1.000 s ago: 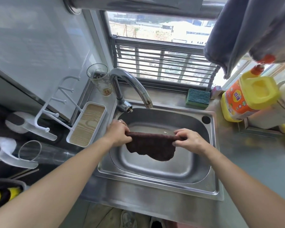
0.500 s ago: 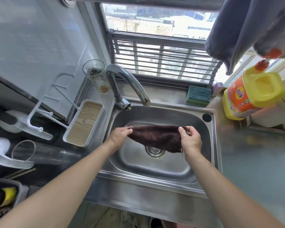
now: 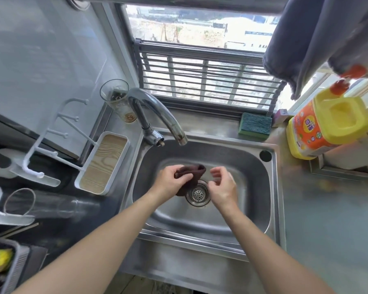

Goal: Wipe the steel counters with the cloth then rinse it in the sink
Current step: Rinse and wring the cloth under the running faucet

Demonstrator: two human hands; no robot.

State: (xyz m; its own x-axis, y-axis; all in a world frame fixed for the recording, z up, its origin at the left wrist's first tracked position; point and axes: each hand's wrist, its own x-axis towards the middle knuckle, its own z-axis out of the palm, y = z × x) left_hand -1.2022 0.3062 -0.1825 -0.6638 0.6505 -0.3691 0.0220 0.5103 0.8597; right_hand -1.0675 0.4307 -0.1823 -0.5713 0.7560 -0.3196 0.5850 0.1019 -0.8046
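Dark brown cloth (image 3: 191, 174) in my left hand (image 3: 170, 181), over a grey steel sink (image 3: 253, 187).

Sponge (image 3: 255, 125): teal top w/ yellow-green edge. Bottle (image 3: 325, 128): yellow, orange label, red cap. Tray (image 3: 103, 164): white rim, tan wood-grain inside. Hanging towel (image 3: 319, 35): dark blue-grey.
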